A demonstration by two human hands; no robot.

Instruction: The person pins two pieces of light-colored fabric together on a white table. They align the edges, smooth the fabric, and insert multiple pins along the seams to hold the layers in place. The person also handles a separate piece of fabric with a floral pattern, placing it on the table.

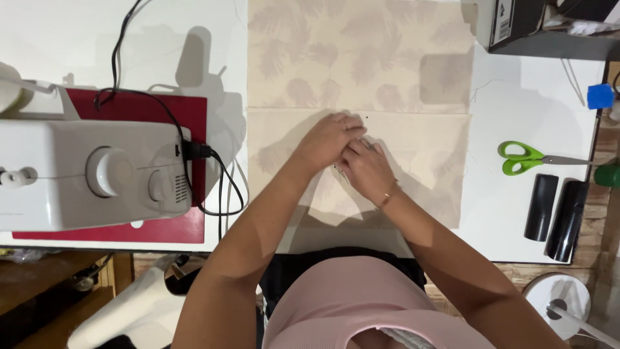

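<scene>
Both hands, left hand (pixel 328 139) and right hand (pixel 365 167), press together on the pale leaf-printed folded cloth (pixel 423 139), fingers pinching its fold flat, green-handled scissors (pixel 526 158) well right.

Both hands meet on a pale leaf-print cloth spread over a white surface.

The left hand (pixel 328 139) lies partly over the right hand (pixel 365 168), fingers (pixel 354 126) pressed together on the cloth (pixel 420 139) near its fold line. A white sewing machine (pixel 90 171) sits at the left on a red mat (pixel 194 110), its black cord (pixel 223 187) looping beside it. Green-handled scissors (pixel 526 158) and two black cylinders (pixel 555 210) lie at the right.
</scene>
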